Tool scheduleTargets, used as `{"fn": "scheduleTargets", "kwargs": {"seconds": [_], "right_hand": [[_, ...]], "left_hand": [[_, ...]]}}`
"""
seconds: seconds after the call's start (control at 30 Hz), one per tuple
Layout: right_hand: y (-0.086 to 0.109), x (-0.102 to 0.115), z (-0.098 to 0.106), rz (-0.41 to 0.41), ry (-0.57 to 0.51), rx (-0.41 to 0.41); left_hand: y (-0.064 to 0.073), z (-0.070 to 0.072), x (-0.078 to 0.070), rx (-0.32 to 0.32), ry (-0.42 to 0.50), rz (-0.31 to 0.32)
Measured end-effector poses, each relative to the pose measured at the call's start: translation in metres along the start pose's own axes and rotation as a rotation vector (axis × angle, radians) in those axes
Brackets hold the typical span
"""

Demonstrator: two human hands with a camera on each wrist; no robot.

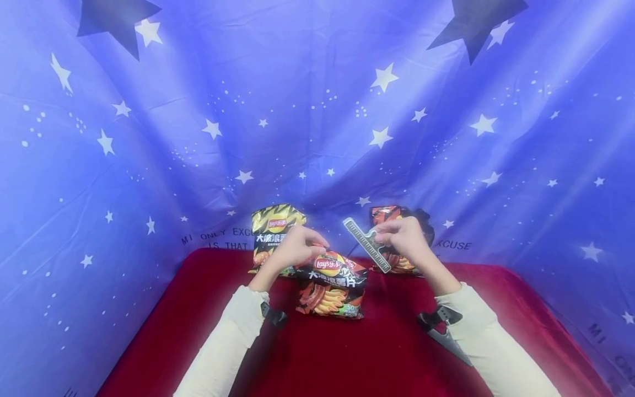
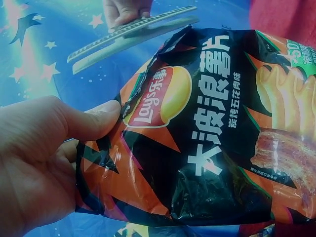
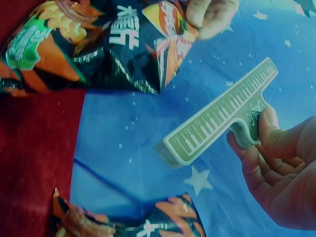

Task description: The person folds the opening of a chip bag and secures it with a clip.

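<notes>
My left hand (image 1: 295, 248) pinches the folded top edge of a black-and-orange Lay's potato chip bag (image 1: 331, 295), thumb on the printed front in the left wrist view. The bag's lower part is over the red cloth, its top tilted back. To the right, my right hand (image 1: 405, 238) pinches the handle of a long bag clip (image 3: 222, 116) between thumb and fingers. Piano keys and the word "music" are printed on the clip. Seen from the left wrist, its two long bars stand slightly apart. The clip is held apart from the bag.
A yellow-and-black Lay's bag (image 1: 268, 234) stands behind my left hand. Another black-and-orange bag (image 1: 397, 264) stands behind the right hand, partly hidden by it. A red velvety cloth (image 1: 377, 347) covers the table; a blue star-patterned curtain (image 1: 307, 149) hangs around its back and sides.
</notes>
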State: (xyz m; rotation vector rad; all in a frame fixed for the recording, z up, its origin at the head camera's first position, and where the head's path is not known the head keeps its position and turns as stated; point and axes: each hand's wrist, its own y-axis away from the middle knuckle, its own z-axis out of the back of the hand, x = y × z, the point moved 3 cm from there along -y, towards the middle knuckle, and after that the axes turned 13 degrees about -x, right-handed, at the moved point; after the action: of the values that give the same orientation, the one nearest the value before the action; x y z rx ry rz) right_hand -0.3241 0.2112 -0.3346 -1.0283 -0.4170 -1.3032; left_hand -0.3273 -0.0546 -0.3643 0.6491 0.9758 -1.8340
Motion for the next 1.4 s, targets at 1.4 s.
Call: {"fn": "scheduleTargets", "kwargs": {"seconds": [1.4], "right_hand": [[0.017, 0.025, -0.05, 0.081, 0.06, 0.135]], "left_hand": [[-0.005, 0.002, -0.004, 0.079, -0.034, -0.048]]}}
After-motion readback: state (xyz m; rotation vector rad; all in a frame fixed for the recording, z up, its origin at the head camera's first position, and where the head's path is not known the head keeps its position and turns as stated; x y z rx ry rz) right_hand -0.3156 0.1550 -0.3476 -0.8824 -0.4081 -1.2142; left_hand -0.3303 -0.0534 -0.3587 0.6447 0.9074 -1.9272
